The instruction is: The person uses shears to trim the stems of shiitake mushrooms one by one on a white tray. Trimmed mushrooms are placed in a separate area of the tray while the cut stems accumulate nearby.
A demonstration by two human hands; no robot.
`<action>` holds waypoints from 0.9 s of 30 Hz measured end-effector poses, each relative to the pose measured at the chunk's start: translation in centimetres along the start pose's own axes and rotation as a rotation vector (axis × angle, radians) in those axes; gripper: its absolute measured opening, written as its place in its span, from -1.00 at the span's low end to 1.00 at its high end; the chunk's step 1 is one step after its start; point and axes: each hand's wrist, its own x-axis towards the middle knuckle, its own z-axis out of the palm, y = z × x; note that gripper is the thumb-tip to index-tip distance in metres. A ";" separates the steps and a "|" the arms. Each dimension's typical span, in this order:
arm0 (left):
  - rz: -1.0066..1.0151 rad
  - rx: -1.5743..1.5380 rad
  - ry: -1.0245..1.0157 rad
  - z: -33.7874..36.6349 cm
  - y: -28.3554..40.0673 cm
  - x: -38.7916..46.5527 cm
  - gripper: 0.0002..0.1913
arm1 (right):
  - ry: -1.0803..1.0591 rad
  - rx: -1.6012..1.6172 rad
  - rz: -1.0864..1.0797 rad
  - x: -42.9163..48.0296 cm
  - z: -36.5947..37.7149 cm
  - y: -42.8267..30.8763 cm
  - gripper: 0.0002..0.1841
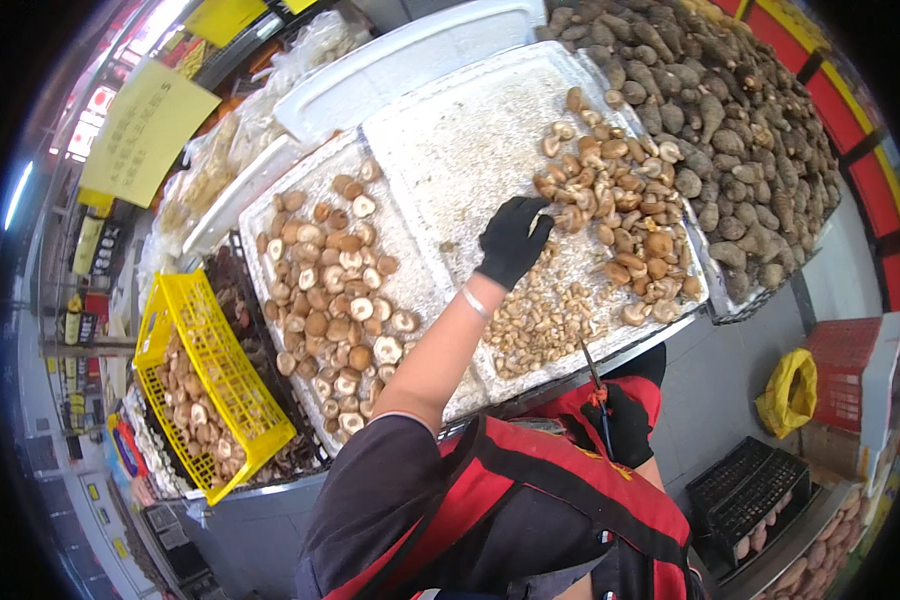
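My left hand [516, 238], in a black glove, reaches over the white foam tray [450, 157], its fingertips at the edge of a pile of brown shiitake mushrooms [607, 180]. Whether it grips one is hard to tell. Cut mushroom stems [544, 319] lie heaped below it, near the tray's front edge. My right hand [621, 427], also gloved in black, is closed around scissors [596, 375] with something orange-red at the pivot; their blades point up towards the stems. To the left, a second foam tray holds mushroom caps [337, 300], several with pale undersides turned up.
A yellow plastic crate [232, 360] of mushrooms leans at the left. Taro [735, 150] is piled at the upper right. A pale plastic lid [412, 64] lies behind the trays. A black crate [750, 487] and a yellow bag [791, 394] stand lower right.
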 end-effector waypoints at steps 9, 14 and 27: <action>-0.288 0.113 -0.236 3.8 -2.0 5.0 -0.41 | 0.063 -0.058 0.006 -0.3 -1.4 -0.7 -0.67; -0.452 -0.852 -0.426 -1.7 -0.3 -1.2 -0.38 | 0.056 -0.097 -0.077 1.1 -2.1 -3.0 -0.74; -0.681 -1.510 -0.501 -5.0 5.7 -9.7 -0.64 | 0.136 -0.395 -0.352 2.5 -2.4 -7.0 -0.50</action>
